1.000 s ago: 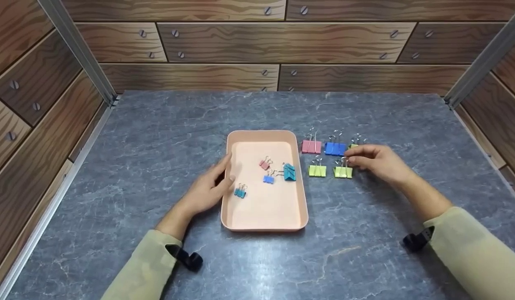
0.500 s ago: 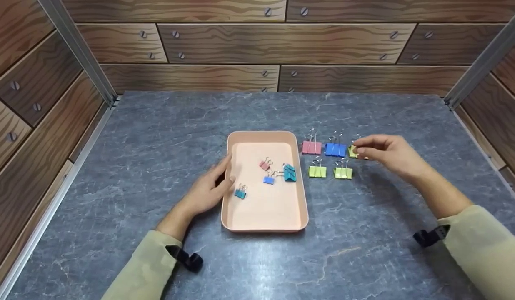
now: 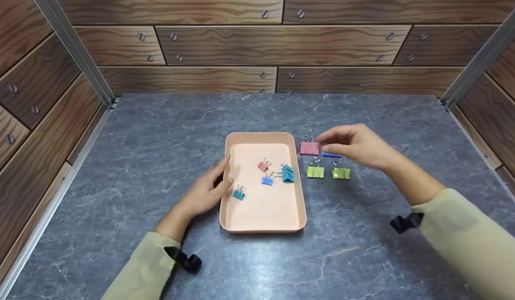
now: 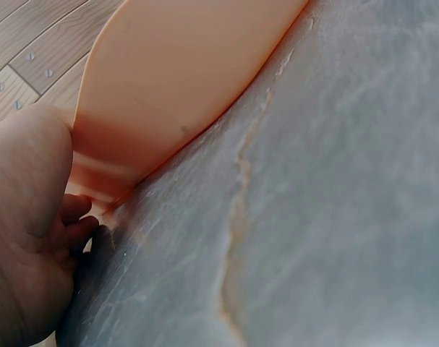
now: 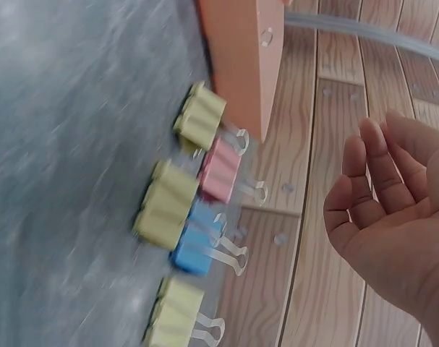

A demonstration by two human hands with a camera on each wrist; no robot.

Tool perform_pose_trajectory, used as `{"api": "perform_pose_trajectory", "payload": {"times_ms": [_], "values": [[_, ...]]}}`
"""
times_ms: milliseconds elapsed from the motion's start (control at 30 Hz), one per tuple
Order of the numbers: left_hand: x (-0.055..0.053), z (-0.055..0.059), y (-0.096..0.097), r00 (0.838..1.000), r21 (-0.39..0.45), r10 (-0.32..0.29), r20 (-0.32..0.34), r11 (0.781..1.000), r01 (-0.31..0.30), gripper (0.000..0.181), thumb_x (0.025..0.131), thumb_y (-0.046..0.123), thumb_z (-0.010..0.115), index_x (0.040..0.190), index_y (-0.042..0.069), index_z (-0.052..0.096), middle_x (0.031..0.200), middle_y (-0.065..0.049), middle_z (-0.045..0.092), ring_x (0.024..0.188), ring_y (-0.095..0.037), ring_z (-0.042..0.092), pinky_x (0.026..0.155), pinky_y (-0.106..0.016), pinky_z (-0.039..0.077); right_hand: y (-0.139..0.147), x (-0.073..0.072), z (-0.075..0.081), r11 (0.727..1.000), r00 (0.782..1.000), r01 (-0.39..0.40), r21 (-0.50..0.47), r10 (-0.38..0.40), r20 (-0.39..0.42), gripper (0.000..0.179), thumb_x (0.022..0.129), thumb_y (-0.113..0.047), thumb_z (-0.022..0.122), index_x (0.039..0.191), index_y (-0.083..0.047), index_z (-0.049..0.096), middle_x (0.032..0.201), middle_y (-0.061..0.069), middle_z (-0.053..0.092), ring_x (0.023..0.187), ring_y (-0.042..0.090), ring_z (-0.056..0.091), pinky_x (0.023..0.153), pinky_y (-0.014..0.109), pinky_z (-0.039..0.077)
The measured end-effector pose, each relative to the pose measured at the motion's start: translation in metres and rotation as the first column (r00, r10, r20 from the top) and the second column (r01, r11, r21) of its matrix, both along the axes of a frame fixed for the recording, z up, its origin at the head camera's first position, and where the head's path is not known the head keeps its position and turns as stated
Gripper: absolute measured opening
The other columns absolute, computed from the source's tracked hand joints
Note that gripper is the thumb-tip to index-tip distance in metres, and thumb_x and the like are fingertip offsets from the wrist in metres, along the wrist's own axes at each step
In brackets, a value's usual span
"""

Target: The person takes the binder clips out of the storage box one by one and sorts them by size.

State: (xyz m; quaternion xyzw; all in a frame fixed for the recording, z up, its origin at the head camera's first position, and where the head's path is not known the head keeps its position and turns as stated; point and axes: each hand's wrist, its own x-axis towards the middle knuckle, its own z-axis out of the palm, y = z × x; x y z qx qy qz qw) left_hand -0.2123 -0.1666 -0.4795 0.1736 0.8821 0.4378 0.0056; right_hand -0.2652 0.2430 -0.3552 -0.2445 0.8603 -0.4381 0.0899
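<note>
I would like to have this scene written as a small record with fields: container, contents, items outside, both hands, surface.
container: pink tray
clips inside: small pink clip, small blue clip, small teal clip, larger teal clip
clips outside: large pink clip, large blue clip, three yellow-green clips, all to the right of the tray
left hand: touches the tray's left side
right hand: raised near the outside clips, no clip visible in it
surface: grey table with pale veins
</note>
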Motion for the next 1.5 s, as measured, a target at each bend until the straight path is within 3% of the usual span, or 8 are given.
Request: {"api": "perform_pose_trajectory", "payload": {"times_ms": [267, 667, 867, 1167, 1500], "values": [[0.000, 0.002, -0.001, 1.000, -0.018, 0.007, 0.009, 1.000, -0.007, 0.067, 0.109, 0.037, 0.057, 0.169, 0.022, 0.032, 0.168, -0.007, 0.039, 0.154, -0.041, 0.032, 0.129, -0.048, 0.021, -0.038, -0.018, -0.008, 0.991, 0.991, -0.121, -0.050, 0.123, 0.043, 0.029, 0.097, -0.011, 0.080, 0.124, -0.002, 0.077, 0.115, 0.017, 0.078, 0.101, 0.018, 0.074, 0.086, 0.028, 0.061], [0.000, 0.003, -0.001, 1.000, -0.014, 0.000, -0.001, 1.000, 0.000, 0.068, 0.109, 0.039, 0.056, 0.169, 0.022, 0.031, 0.168, -0.012, 0.038, 0.153, -0.042, 0.034, 0.128, -0.051, 0.023, -0.071, -0.033, -0.035, 0.978, 0.975, -0.207, 0.013, 0.205, 0.087, 0.035, 0.097, -0.011, 0.079, 0.130, 0.000, 0.074, 0.121, 0.017, 0.076, 0.107, 0.025, 0.070, 0.085, 0.027, 0.058], [0.001, 0.003, -0.001, 1.000, -0.014, 0.014, 0.014, 1.000, -0.013, 0.068, 0.109, 0.038, 0.057, 0.169, 0.025, 0.031, 0.168, -0.011, 0.038, 0.154, -0.041, 0.033, 0.128, -0.051, 0.023, -0.075, -0.037, -0.046, 0.972, 0.967, -0.229, 0.056, 0.221, 0.125, 0.038, 0.097, -0.010, 0.077, 0.133, 0.000, 0.072, 0.124, 0.014, 0.075, 0.108, 0.024, 0.067, 0.084, 0.028, 0.058], [0.001, 0.001, -0.001, 1.000, -0.017, -0.005, -0.008, 1.000, 0.005, 0.067, 0.109, 0.036, 0.057, 0.169, 0.019, 0.031, 0.169, -0.009, 0.038, 0.154, -0.038, 0.035, 0.126, -0.052, 0.027, -0.072, -0.040, -0.055, 0.961, 0.958, -0.263, 0.089, 0.249, 0.140, 0.039, 0.096, -0.013, 0.081, 0.132, -0.003, 0.074, 0.120, 0.009, 0.077, 0.105, 0.025, 0.067, 0.084, 0.029, 0.056], [0.001, 0.002, -0.001, 1.000, -0.020, -0.002, 0.003, 1.000, 0.002, 0.067, 0.109, 0.038, 0.057, 0.169, 0.022, 0.031, 0.170, -0.009, 0.036, 0.154, -0.038, 0.034, 0.126, -0.052, 0.028, -0.072, -0.040, -0.059, 0.954, 0.949, -0.284, 0.092, 0.266, 0.170, 0.035, 0.095, -0.010, 0.081, 0.130, -0.005, 0.076, 0.117, 0.010, 0.078, 0.103, 0.025, 0.066, 0.084, 0.029, 0.055]]}}
